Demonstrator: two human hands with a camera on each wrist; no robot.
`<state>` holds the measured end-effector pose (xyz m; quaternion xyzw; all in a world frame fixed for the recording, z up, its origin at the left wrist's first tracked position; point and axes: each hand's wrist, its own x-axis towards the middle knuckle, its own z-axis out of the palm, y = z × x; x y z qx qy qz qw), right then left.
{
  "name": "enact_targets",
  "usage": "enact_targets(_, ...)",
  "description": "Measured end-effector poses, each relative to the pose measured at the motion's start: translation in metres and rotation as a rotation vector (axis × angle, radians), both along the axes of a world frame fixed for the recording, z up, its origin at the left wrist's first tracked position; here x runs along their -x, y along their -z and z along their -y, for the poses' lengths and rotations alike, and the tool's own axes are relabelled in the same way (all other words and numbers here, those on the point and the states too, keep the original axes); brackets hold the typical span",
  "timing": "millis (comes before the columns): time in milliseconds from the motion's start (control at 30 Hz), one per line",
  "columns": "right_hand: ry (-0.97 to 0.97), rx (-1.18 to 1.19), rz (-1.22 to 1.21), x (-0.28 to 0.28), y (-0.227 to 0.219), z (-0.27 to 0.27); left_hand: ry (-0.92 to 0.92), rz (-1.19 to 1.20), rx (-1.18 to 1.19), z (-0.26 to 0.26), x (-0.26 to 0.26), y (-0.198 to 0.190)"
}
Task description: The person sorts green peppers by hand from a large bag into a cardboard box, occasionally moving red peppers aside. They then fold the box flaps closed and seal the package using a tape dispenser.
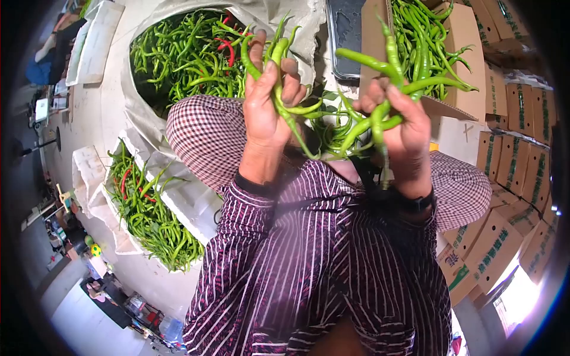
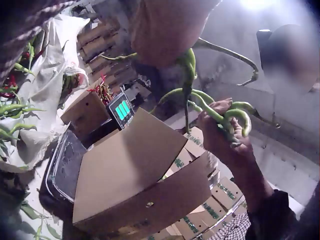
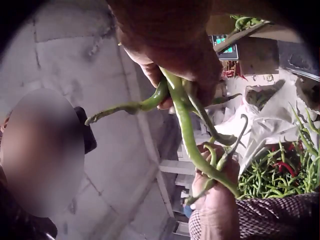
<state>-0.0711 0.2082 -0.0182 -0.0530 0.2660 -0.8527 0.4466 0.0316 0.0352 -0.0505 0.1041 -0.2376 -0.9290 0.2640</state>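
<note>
Several long green chili peppers (image 1: pixel 277 83) are in my left hand (image 1: pixel 262 115), gripped between fingers and thumb, with tips sticking out above and below. My right hand (image 1: pixel 411 130) holds another bunch of green chili peppers (image 1: pixel 377 126), which cross each other and point several ways. Both hands are raised in front of the chest, apart from each other. The right wrist view shows curved chili peppers (image 3: pixel 185 130) hanging below the right hand. Over in the left wrist view, the left hand (image 2: pixel 167 35) covers part of its own bunch.
A sack (image 1: pixel 127 89) of green and some red chilies stands ahead left; a white foam box (image 1: pixel 193 207) of chilies is at left. Loose chilies (image 1: pixel 332 127) lie between the knees. A cardboard box (image 1: pixel 472 65) of chilies stands right, beside a dark scale platform (image 1: pixel 345 35). Stacked cartons (image 1: pixel 516 160) line the right.
</note>
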Motion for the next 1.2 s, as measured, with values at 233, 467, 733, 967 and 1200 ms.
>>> enact_targets(233,0.110,-0.284,-0.288,0.007,-0.021,-0.027,0.127,-0.065,0.220,-0.006,-0.015,-0.024)
enact_targets(467,-0.004,-0.210,0.077,-0.001,-0.009,-0.017,0.193,0.067,1.244,-0.030,-0.013,-0.057)
enact_targets(733,-0.067,-0.240,0.071,0.003,-0.021,-0.021,0.418,0.251,1.005,-0.047,-0.013,-0.059)
enact_targets(967,0.050,-0.185,0.049,0.016,-0.009,-0.051,-0.020,0.382,0.340,-0.012,-0.017,-0.029)
enact_targets(1200,0.017,-0.103,-0.078,0.020,0.005,-0.070,0.008,0.056,-0.007,0.008,-0.029,-0.025)
